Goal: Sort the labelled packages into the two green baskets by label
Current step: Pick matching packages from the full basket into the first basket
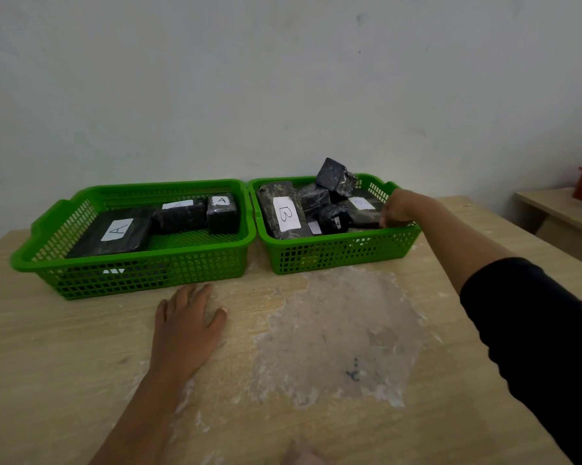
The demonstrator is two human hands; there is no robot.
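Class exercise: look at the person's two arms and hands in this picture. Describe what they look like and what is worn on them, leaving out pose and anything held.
The left hand and its forearm are bare: no sleeve, glove, watch or ring shows. The right hand is bare too, but a black sleeve covers the upper part of that arm, leaving the forearm uncovered. The sleeve is plain, with no visible markings.

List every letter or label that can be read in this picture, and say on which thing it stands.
"A": white label on the flat black wrapped package, left green plastic basket.
"A": small black cube package, same basket.
"B": long black package, right green plastic basket.
Unreadable: labels on the middle black package and the package by the right hand.
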